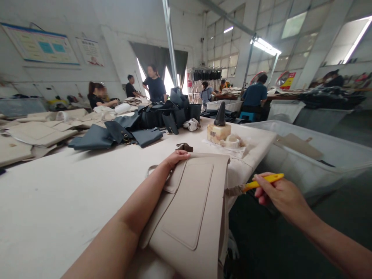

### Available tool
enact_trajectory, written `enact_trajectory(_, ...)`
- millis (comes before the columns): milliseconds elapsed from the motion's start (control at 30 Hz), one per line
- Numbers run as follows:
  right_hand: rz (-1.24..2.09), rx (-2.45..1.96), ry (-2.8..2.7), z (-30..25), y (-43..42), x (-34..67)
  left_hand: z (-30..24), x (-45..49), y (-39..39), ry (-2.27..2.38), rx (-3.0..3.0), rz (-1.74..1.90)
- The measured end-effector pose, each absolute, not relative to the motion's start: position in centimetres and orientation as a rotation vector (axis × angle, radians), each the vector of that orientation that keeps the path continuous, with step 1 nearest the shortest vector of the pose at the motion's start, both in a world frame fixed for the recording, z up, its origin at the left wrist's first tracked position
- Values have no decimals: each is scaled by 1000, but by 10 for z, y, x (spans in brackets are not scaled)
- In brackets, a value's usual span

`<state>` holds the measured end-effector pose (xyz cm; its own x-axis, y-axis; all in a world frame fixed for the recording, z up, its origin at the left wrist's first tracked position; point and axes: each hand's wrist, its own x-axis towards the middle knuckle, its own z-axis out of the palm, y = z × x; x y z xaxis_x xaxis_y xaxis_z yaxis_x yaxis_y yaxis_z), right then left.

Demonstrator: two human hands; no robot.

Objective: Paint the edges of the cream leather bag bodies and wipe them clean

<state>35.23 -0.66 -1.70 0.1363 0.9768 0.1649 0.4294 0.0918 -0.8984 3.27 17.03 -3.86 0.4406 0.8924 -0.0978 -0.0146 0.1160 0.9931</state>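
A beige leather-like bag piece [193, 201] with a stitched panel lies at the table's right edge. My left hand [176, 157] is closed on its far end, the fingertips bent over the edge and partly hidden. In my right hand [276, 192] is a brush [251, 186] with a yellow handle. Its bristle end meets the right side edge of the bag piece. A small dark item [184, 147] lies just beyond my left hand. Farther off stands a stained yellowish block [218, 133] with a black cone-shaped object [221, 114] on top.
Dark blue bag pieces [148, 137] are heaped across the white table [58, 201]. Beige pieces [43, 133] pile up at the left. To the right, a large white bin [334, 135] stands beside the table edge. Several people work in the background.
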Motion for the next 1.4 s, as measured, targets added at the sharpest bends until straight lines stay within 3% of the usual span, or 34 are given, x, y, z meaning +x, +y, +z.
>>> enact_trajectory(333, 800, -1530, -1414, -31, -54, 349, -38, 34, 170, 899, 1276, 815)
enact_trajectory(767, 776, -1477, -1292, -28, -26, 358, -37, 34, 169, 935, 1259, 817)
enact_trajectory(967, 551, -1379, -1195, -24, 8, 362, -39, 34, 171, 929, 1244, 834)
enact_trajectory(1400, 473, -1180, -1296, -66, 61, 353, -43, 32, 173, 920, 1241, 836)
